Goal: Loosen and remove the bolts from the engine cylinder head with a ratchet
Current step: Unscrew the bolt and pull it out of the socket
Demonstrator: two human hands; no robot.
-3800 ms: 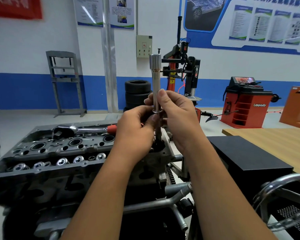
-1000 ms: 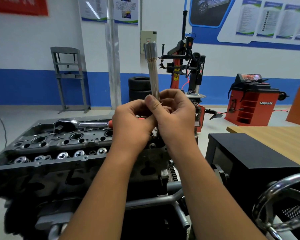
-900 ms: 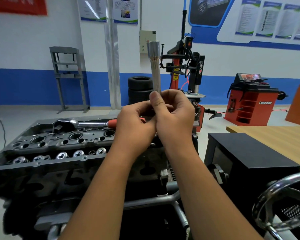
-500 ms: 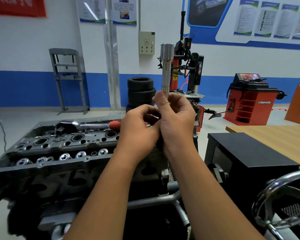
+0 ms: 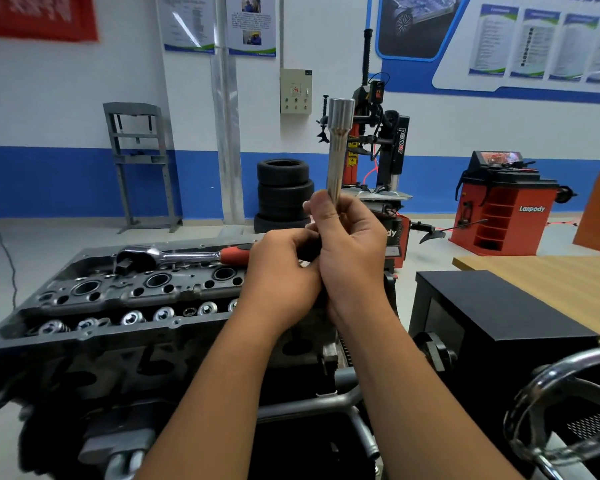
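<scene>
My right hand (image 5: 352, 251) is closed around the lower shaft of a long silver socket bar (image 5: 338, 150). The bar stands upright with its wider end on top. My left hand (image 5: 281, 275) is curled against my right hand at the bar's bottom end, and what lies under its fingers is hidden. Both hands are above the right end of the dark engine cylinder head (image 5: 118, 306). The ratchet (image 5: 174, 256), chrome with a red grip, lies untouched along the head's far edge.
A black box (image 5: 499, 317) stands right of the engine, with a wooden table (image 5: 551, 282) behind it. A chrome handwheel (image 5: 561, 410) is at the lower right. Stacked tyres (image 5: 283, 188), a tyre changer (image 5: 385, 147) and a red wheel balancer (image 5: 503, 209) stand farther back.
The socket bar has come up from the head, and its dark lower part is no longer visible. My hands have closed tighter together around it and shifted slightly right.
</scene>
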